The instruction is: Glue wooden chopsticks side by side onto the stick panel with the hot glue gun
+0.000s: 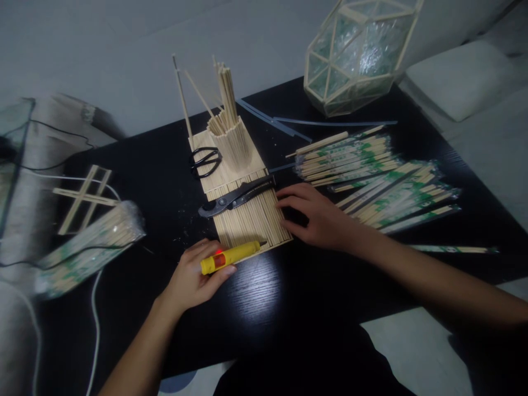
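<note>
My left hand [193, 278] is closed around a yellow pen-shaped glue gun [231, 256] with a red light, its tip resting at the near edge of a mat of bamboo sticks [251, 220]. My right hand [315, 214] lies with fingers spread at the mat's right edge, touching the sticks and holding nothing. Black cutting pliers [237, 197] lie across the mat. Farther back on the same board stand a cup made of sticks [233, 144], holding several loose sticks, and black scissors [205, 160].
Piles of wrapped chopsticks [379, 176] lie right of the mat on the black table [264, 308]. A faceted stick-and-film lantern [358, 52] stands at the back right. A bag of chopsticks [88, 247], a stick frame [84, 198] and cables lie left.
</note>
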Motion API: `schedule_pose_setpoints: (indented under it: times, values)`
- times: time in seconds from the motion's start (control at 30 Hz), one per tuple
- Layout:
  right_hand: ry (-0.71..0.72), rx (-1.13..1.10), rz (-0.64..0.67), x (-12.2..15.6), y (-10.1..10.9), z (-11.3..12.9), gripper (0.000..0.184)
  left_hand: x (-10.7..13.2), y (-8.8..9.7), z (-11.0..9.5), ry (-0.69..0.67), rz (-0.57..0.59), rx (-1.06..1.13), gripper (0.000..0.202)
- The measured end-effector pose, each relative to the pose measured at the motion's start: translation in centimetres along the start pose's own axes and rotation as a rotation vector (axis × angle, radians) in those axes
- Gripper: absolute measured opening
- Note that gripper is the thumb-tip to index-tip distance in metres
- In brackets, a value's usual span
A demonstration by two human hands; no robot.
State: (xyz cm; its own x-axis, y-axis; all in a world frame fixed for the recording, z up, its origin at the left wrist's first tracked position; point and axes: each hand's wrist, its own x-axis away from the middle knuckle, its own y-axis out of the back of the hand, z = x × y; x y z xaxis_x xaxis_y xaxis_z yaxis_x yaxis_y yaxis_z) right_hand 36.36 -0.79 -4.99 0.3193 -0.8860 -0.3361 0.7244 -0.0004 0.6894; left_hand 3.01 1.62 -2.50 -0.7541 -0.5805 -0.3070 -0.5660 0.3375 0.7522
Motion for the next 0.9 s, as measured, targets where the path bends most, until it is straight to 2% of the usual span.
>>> schedule_pose_setpoints:
  times: [0.33, 0.57, 0.9]
  values:
    - [0.009, 0.042, 0.016, 0.13, -0.24, 0.03, 0.028, -0.12, 0.08, -0.06, -0.004, 0.003, 0.007, 0.016]
    - [-0.052, 0.082, 0.041, 0.39, -0.72, 0.61, 0.052, -0.05, 0.07, -0.11, 0.002, -0.003, -0.006, 0.019]
    - [-0.065, 0.099, 0.051, 0.43, -0.92, 0.80, 0.051, -0.07, 0.01, 0.01, 0.001, 0.007, -0.013, 0.019]
